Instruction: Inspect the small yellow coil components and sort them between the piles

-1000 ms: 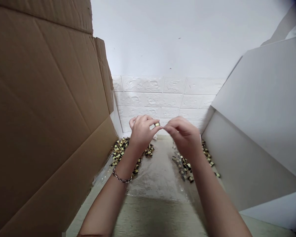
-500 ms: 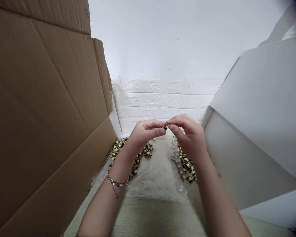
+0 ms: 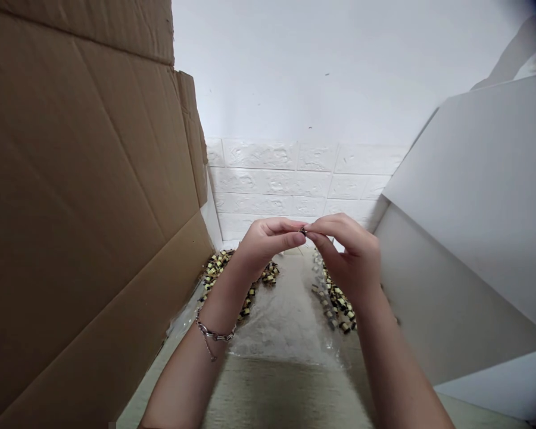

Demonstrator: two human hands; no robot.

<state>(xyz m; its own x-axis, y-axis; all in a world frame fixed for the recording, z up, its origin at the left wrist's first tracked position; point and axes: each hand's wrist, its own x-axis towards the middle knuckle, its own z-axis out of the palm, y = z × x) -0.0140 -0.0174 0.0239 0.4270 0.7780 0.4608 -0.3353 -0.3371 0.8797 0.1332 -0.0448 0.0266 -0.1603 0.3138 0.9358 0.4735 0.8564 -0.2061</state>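
My left hand (image 3: 268, 247) and my right hand (image 3: 348, 253) meet fingertip to fingertip above the table, both pinched on one small dark and yellow part (image 3: 302, 230). Only a sliver of the part shows between the fingers. A chain bracelet (image 3: 213, 335) circles my left wrist. Below the left hand lies a pile of small yellow and black parts (image 3: 218, 271). A second pile of such parts (image 3: 337, 301) lies under my right hand, partly hidden by it.
A clear plastic sheet (image 3: 286, 316) covers the beige table top (image 3: 286, 393) between the piles. A tall brown cardboard panel (image 3: 80, 196) walls the left side. A white board (image 3: 473, 226) slants along the right. A white brick-pattern wall (image 3: 295, 179) closes the back.
My hands have come together: a second ago the left hand alone held the part up, now both pinch it. The view has shifted slightly.
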